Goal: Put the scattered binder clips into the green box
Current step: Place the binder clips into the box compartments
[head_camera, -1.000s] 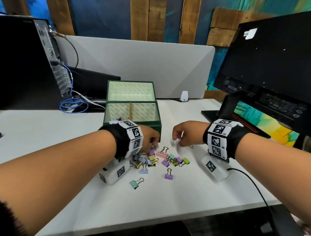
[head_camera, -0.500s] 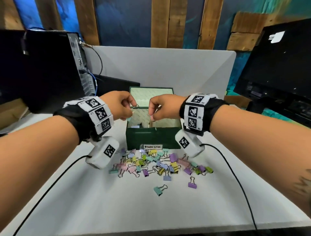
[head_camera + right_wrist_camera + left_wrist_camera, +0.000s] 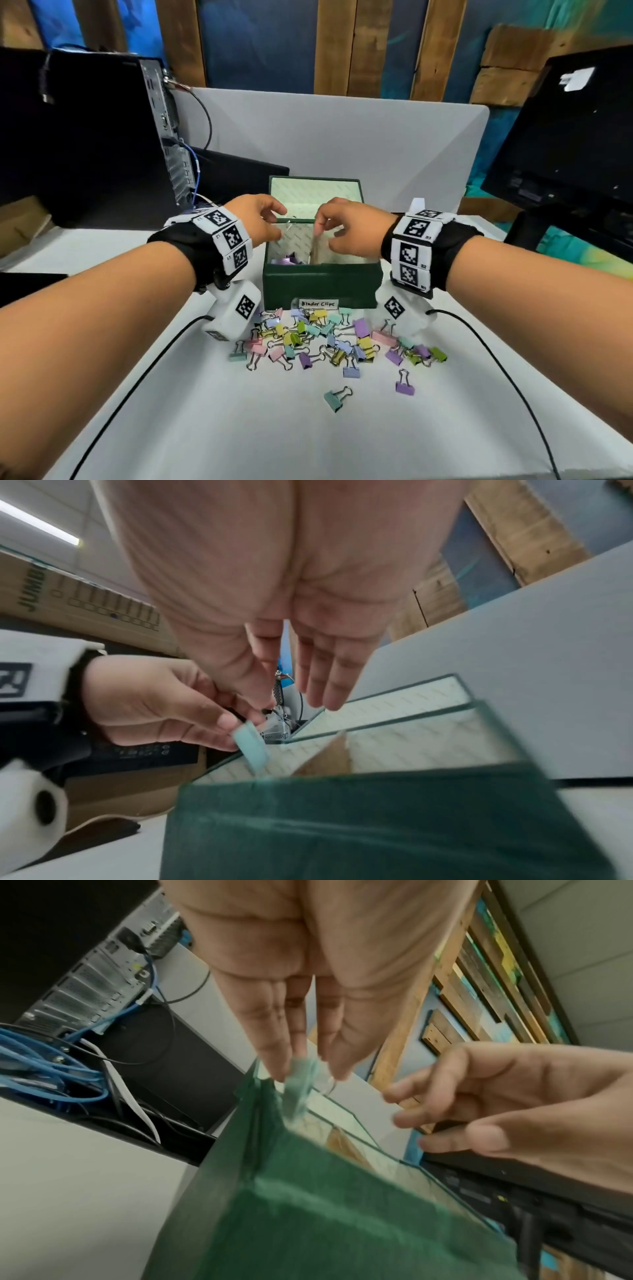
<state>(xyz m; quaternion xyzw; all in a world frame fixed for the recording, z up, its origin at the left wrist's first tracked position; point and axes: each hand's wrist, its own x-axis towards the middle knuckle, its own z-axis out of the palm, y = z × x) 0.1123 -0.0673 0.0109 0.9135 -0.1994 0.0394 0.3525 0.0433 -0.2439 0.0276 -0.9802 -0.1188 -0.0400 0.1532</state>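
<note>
The green box (image 3: pixel 322 284), labelled "Binder Clips", stands open mid-table, with purple clips (image 3: pixel 287 258) in its left compartment. Both hands hover over its opening. My left hand (image 3: pixel 279 221) pinches a teal binder clip (image 3: pixel 301 1085) at its fingertips just above the box's left rim (image 3: pixel 260 1123); the clip is blurred. The same teal clip (image 3: pixel 250 745) shows in the right wrist view. My right hand (image 3: pixel 323 226) hangs with fingers (image 3: pixel 329 685) straight and nothing in it. Several pastel clips (image 3: pixel 329 335) lie heaped before the box.
A lone teal clip (image 3: pixel 334 399) and a purple one (image 3: pixel 405 385) lie nearer me. A computer tower (image 3: pixel 102 137) with blue cables (image 3: pixel 191 164) stands back left, a monitor (image 3: pixel 565 154) at the right, a grey divider (image 3: pixel 325 137) behind. Wrist-camera cords (image 3: pixel 137 377) trail across the table.
Both hands rose from the clip pile to above the box. The right hand's fingers then straightened, and it no longer pinches anything.
</note>
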